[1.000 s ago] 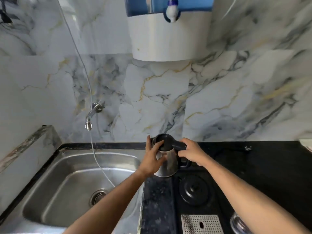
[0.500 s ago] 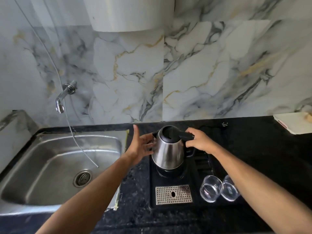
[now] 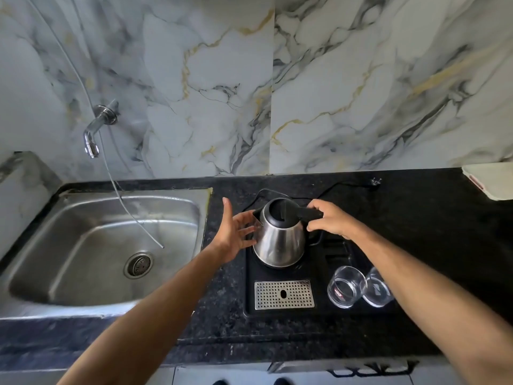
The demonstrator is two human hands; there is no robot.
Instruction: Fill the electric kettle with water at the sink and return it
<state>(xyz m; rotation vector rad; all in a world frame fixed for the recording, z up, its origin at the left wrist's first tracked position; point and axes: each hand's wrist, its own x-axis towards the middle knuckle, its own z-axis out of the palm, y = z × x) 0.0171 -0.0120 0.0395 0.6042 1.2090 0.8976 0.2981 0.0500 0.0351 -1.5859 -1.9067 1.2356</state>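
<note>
A person stands at a black bench, both bare arms reaching forward. The kettle (image 3: 279,237), steel with a black lid and handle, sits on or just above a black tray (image 3: 249,298) to the right of the sink (image 3: 177,284); whether it has fully settled on its base cannot be told. The right hand (image 3: 331,219) is closed around the kettle's black handle. The left hand (image 3: 236,232) is open, fingers spread, its palm against or just beside the kettle's spout side, holding nothing. This looks like the return step, and doing it well means lowering the kettle straight and level so it seats on the base without slopping, the open hand steadying the body. A black cord (image 3: 344,186) runs behind the kettle and could snag. Two empty glasses (image 3: 358,286) stand on the tray just right of and in front of the kettle, close to the right forearm, easy to knock. A perforated drip grate (image 3: 284,294) lies in front of the kettle. A wall tap (image 3: 95,132) hangs over the sink, with a thin tube (image 3: 130,209) trailing into the basin.
</note>
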